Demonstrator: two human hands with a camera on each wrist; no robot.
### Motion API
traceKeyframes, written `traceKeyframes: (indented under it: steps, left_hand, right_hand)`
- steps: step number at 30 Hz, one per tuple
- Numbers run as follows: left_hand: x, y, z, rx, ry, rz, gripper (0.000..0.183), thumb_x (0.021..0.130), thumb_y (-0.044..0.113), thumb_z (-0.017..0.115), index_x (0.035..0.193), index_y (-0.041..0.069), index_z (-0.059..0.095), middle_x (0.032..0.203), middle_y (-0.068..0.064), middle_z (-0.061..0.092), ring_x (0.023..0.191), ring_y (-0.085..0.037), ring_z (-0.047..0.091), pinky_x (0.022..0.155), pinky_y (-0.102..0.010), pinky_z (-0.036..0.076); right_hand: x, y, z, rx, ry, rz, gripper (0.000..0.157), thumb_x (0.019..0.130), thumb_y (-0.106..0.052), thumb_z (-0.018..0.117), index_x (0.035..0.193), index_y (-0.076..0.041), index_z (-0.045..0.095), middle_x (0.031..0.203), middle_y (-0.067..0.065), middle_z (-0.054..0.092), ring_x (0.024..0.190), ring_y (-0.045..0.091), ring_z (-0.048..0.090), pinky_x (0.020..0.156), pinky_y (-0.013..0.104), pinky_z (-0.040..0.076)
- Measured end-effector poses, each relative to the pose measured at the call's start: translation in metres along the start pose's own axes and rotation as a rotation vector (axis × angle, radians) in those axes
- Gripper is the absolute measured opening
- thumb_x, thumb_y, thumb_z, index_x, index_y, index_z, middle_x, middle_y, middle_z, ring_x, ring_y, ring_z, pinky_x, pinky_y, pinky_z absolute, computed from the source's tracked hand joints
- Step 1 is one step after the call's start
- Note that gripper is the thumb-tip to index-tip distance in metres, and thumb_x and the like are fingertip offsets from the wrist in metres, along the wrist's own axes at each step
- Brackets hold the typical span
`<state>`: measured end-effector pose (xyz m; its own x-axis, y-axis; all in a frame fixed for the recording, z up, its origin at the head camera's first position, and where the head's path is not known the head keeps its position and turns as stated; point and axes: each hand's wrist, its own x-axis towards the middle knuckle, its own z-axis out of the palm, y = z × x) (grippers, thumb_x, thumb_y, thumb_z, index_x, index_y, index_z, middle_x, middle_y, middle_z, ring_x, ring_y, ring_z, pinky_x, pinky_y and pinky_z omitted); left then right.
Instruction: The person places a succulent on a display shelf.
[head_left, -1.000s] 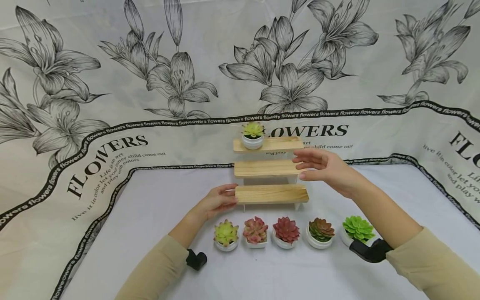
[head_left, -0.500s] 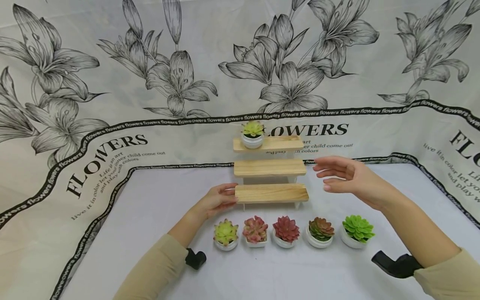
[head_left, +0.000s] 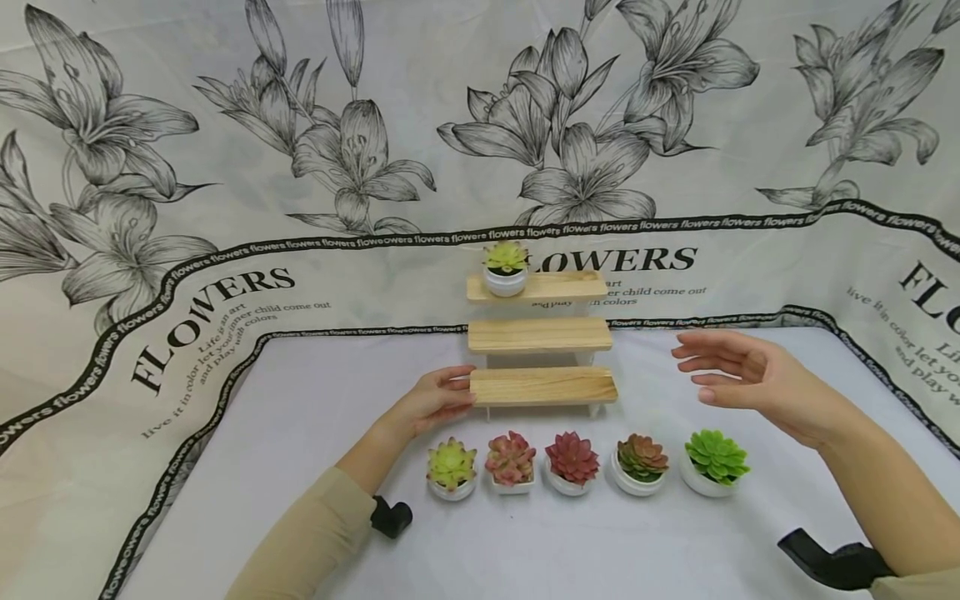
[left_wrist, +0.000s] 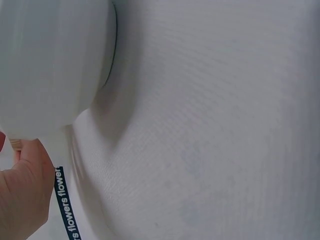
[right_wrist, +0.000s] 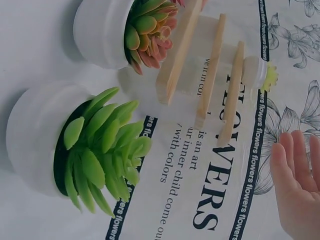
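Observation:
A three-step wooden display stand (head_left: 543, 387) with clear supports stands at the back middle of the table in the head view. My left hand (head_left: 433, 400) grips the left end of its lowest shelf. In the left wrist view, that hand (left_wrist: 25, 192) is partly hidden behind a white pot (left_wrist: 50, 60). On the top shelf's left part sits a yellow-green potted succulent (head_left: 506, 268). My right hand (head_left: 731, 372) hovers to the right of the stand, fingers loosely bent and holding nothing. Nearest below it is a bright green potted succulent (head_left: 716, 462), large in the right wrist view.
A row of white-potted succulents stands in front of the stand: yellow-green (head_left: 452, 469), pink (head_left: 512, 462), dark red (head_left: 572, 462) and brown-green (head_left: 640, 464). White cloth covers the table (head_left: 525, 558). A flower-printed cloth (head_left: 375, 283) hangs behind.
My right hand has moved away from the stand's right side, rightward and toward me. The left hand stays at the lowest shelf, and the succulents have not moved.

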<state>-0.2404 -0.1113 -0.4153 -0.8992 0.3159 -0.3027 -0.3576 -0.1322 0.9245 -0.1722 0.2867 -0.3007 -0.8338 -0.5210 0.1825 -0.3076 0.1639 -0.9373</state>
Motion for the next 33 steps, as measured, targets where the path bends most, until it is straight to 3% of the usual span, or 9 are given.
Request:
traceKeyframes:
  steps: [14, 26, 33]
  left_hand:
    - [0.002, 0.002, -0.001, -0.002, 0.005, -0.006, 0.056, 0.087, -0.013, 0.053, 0.139, -0.002, 0.038, 0.134, -0.024, 0.045, 0.085, -0.012, 0.06, 0.073, -0.023, 0.052]
    - [0.0, 0.0, 0.0, 0.009, 0.017, -0.015, 0.056, 0.086, -0.012, 0.054, 0.139, -0.002, 0.038, 0.134, -0.023, 0.046, 0.084, -0.012, 0.059, 0.073, -0.025, 0.051]
    - [0.0, 0.0, 0.001, 0.012, 0.013, -0.014, 0.056, 0.086, -0.012, 0.054, 0.139, -0.002, 0.038, 0.133, -0.023, 0.046, 0.083, -0.011, 0.06, 0.074, -0.025, 0.052]
  right_hand:
    - [-0.024, 0.013, -0.011, 0.013, 0.007, -0.023, 0.057, 0.082, 0.022, 0.049, 0.134, -0.001, 0.043, 0.124, 0.0, 0.057, 0.108, 0.01, 0.057, 0.085, 0.022, 0.049]
    - [-0.049, 0.042, -0.014, 0.145, -0.058, -0.09, 0.063, 0.082, 0.027, 0.041, 0.139, 0.003, 0.033, 0.132, 0.004, 0.052, 0.116, 0.012, 0.052, 0.089, 0.022, 0.047]
    - [-0.059, 0.056, -0.019, 0.159, -0.073, -0.104, 0.064, 0.082, 0.028, 0.039, 0.141, 0.002, 0.031, 0.134, 0.003, 0.05, 0.118, 0.011, 0.05, 0.092, 0.02, 0.044]
